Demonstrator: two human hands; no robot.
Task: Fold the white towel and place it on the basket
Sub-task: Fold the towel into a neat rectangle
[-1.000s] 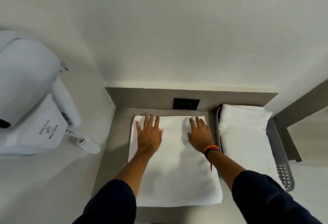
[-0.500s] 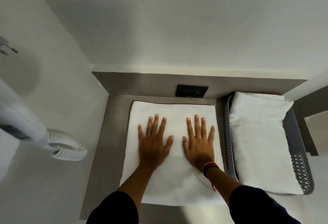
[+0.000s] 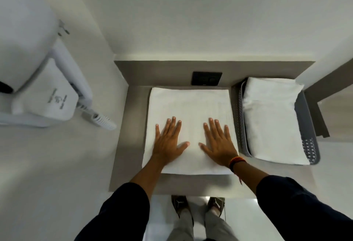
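Note:
A white towel (image 3: 189,107) lies folded into a flat rectangle on the grey shelf (image 3: 133,126). My left hand (image 3: 168,141) rests palm down on its near left part, fingers spread. On the near right part lies my right hand (image 3: 219,143), also flat, with an orange band at the wrist. Neither hand grips the cloth. To the right stands a grey perforated basket (image 3: 309,145) with another folded white towel (image 3: 271,118) in it.
A black wall socket (image 3: 206,78) sits on the back panel behind the towel. On the left wall hangs a white hair dryer with holder (image 3: 44,80) and a coiled cord (image 3: 99,119). My shoes (image 3: 198,205) show below the shelf's front edge.
Both hands have slid from the towel's far edge toward its near edge, flat on the cloth. The camera has pulled back, so my shoes are in view.

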